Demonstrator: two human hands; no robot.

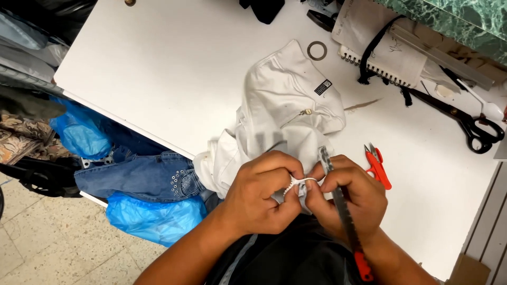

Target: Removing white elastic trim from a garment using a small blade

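A white garment (pixel 280 113) lies bunched on the white table (pixel 174 63), its lower part pulled toward me. My left hand (pixel 261 192) pinches a white zipper strip (pixel 300 183) at the garment's edge. My right hand (pixel 348 198) pinches the same strip from the other side and also holds a thin grey blade tool with a red handle (pixel 346 214) that runs down along my wrist. Both hands meet just over the table's front edge.
Red thread snips (pixel 377 166) lie right of my hands. Black scissors (pixel 465 121), a spiral notebook (pixel 383 45), a metal ring (pixel 317 50) and a white spoon (pixel 483 103) sit at the back right. Jeans (pixel 142 177) and blue plastic bags (pixel 153 219) lie under the table, left.
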